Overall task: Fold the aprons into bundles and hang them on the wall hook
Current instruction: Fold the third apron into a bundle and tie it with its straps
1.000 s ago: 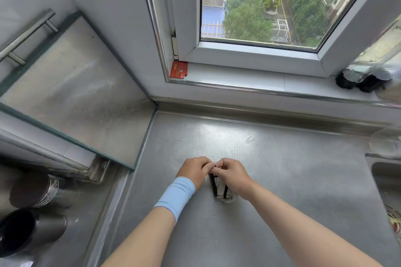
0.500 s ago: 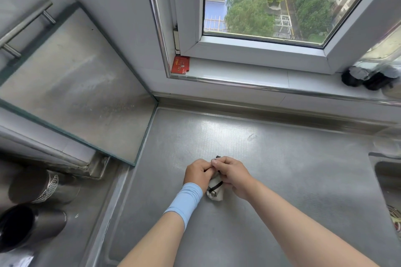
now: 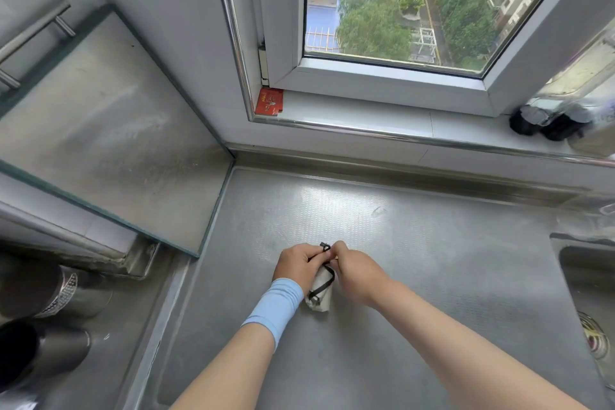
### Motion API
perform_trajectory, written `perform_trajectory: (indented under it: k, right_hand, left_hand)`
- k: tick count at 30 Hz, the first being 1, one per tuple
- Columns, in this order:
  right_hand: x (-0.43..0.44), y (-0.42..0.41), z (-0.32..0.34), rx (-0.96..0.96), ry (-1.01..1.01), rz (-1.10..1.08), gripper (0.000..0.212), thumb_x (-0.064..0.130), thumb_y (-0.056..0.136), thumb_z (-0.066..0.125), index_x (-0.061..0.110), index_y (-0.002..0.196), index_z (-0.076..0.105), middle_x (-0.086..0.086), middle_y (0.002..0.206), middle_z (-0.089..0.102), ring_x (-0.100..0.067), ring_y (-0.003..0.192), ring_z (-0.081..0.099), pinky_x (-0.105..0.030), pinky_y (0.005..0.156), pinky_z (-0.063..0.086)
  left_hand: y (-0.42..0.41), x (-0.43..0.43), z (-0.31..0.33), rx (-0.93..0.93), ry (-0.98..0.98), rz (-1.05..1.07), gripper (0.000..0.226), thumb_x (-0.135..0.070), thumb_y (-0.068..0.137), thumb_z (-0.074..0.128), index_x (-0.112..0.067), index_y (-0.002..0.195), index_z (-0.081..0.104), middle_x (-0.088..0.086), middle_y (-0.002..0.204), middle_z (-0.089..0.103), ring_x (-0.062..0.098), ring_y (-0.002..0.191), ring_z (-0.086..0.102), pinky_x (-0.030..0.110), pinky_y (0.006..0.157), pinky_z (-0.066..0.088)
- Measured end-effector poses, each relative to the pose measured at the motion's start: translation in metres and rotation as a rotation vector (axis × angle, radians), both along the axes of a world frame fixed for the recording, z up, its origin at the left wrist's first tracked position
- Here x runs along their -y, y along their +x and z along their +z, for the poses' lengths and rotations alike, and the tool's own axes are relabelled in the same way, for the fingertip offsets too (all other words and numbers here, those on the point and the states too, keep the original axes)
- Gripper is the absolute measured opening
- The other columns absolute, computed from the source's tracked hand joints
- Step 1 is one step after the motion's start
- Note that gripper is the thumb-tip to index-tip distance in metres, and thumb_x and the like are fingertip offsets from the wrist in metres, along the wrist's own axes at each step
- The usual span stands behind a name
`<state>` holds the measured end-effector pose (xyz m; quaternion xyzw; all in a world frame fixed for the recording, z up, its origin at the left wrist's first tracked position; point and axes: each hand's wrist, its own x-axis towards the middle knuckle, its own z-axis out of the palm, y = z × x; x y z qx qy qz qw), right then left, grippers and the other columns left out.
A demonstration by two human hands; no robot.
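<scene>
A small white rolled apron bundle [image 3: 322, 293] lies on the steel counter [image 3: 416, 243], wound with a thin black strap [image 3: 324, 278]. My left hand [image 3: 296, 265], with a light blue wristband, and my right hand [image 3: 354, 271] meet over the bundle's far end. Both pinch the black strap, whose knotted end sticks up between the fingertips. The far part of the bundle is hidden under my hands. No wall hook is in view.
A glass panel [image 3: 109, 143] stands at the left of the counter. Two dark metal cups [image 3: 43, 319] sit lower left. A sink [image 3: 589, 303] opens at the right edge. On the windowsill lie a red card [image 3: 269, 101] and bottles [image 3: 559, 113].
My hands have drawn a little away from me along the bundle, so more of the white roll and its black strap shows. The strap's end now stands up between my fingertips.
</scene>
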<state>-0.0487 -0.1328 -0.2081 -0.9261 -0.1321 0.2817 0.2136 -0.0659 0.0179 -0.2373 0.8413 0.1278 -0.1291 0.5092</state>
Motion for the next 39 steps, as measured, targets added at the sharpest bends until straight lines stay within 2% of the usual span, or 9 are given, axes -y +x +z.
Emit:
perform_trajectory:
  k: [5,11,15,19,22,27,32,36,39]
  right_hand:
    - [-0.003,0.004,0.034,0.101,-0.396,0.292,0.023,0.012,0.098,0.038,0.006,0.119,0.047,-0.013,0.113,0.064,-0.034,0.1,0.063,-0.035,0.067,0.037]
    - [-0.015,0.022,0.064,0.178,-0.521,0.549,0.019,0.008,0.094,0.043,0.013,0.103,0.06,-0.007,0.096,0.066,-0.029,0.076,0.057,-0.034,0.062,0.039]
    - [-0.01,0.044,0.054,0.345,-0.325,0.386,0.018,0.017,0.089,0.056,0.027,0.09,0.071,0.006,0.081,0.068,-0.021,0.076,0.061,-0.029,0.059,0.044]
    - [-0.003,0.043,0.032,-0.016,0.09,-0.197,0.007,0.021,0.078,0.07,0.022,0.072,0.074,0.006,0.071,0.073,-0.007,0.054,0.059,-0.027,0.053,0.05]
    - [0.002,0.026,0.018,-0.232,0.273,-0.357,0.017,0.022,0.075,0.079,0.009,0.074,0.07,-0.006,0.07,0.074,-0.014,0.045,0.058,-0.024,0.045,0.044]
    - [-0.001,0.004,0.001,-0.297,0.368,-0.37,0.007,0.012,0.08,0.074,0.008,0.075,0.07,-0.004,0.069,0.073,-0.019,0.061,0.07,-0.028,0.058,0.055]
    - [-0.011,-0.005,-0.004,-0.236,0.408,-0.469,0.003,0.017,0.081,0.071,0.016,0.083,0.07,0.0,0.07,0.071,-0.011,0.057,0.066,-0.035,0.066,0.058]
    - [-0.016,-0.021,-0.002,0.019,0.382,-0.378,0.034,0.03,0.081,0.068,0.034,0.11,0.051,0.006,0.084,0.064,-0.007,0.064,0.06,-0.022,0.063,0.049]
    - [-0.019,-0.034,-0.007,0.188,0.301,-0.196,0.031,0.031,0.078,0.071,0.033,0.104,0.053,0.013,0.095,0.054,-0.006,0.066,0.055,-0.025,0.064,0.049]
  left_hand:
    - [0.013,0.004,0.01,-0.059,0.128,-0.221,0.023,-0.038,0.088,0.063,-0.02,0.082,0.075,0.002,0.078,0.068,0.019,0.076,0.062,0.031,0.072,0.049]
    - [0.022,0.003,0.012,-0.071,0.306,-0.389,0.016,-0.022,0.087,0.059,-0.017,0.074,0.067,0.002,0.078,0.065,0.02,0.077,0.06,0.026,0.069,0.048]
    - [0.021,-0.004,0.006,-0.037,0.283,-0.438,0.015,-0.031,0.084,0.067,-0.017,0.084,0.074,0.002,0.086,0.07,0.02,0.083,0.063,0.032,0.079,0.051]
    - [0.005,-0.013,-0.005,0.016,0.068,-0.206,0.017,-0.028,0.081,0.073,-0.018,0.068,0.071,-0.009,0.065,0.061,0.012,0.068,0.057,0.021,0.065,0.045]
    - [-0.008,-0.013,-0.01,-0.057,-0.141,0.044,0.004,-0.027,0.081,0.075,-0.027,0.079,0.079,-0.014,0.071,0.071,-0.002,0.066,0.061,0.01,0.066,0.045]
    - [-0.019,-0.014,-0.013,-0.12,-0.302,0.146,0.008,-0.019,0.083,0.073,-0.022,0.085,0.08,-0.016,0.064,0.068,-0.005,0.056,0.055,0.012,0.061,0.043]
    - [-0.02,-0.021,-0.01,-0.184,-0.239,0.091,0.009,-0.023,0.089,0.065,-0.02,0.086,0.073,-0.01,0.061,0.065,0.003,0.055,0.056,0.019,0.064,0.047]
    - [-0.026,-0.023,-0.006,-0.257,-0.226,0.056,0.016,-0.021,0.094,0.054,-0.015,0.092,0.069,-0.003,0.059,0.064,0.007,0.054,0.056,0.022,0.061,0.044]
    - [-0.027,-0.021,-0.001,-0.312,-0.257,0.08,0.019,-0.014,0.094,0.05,-0.011,0.084,0.065,-0.006,0.055,0.06,0.01,0.054,0.053,0.023,0.057,0.043]
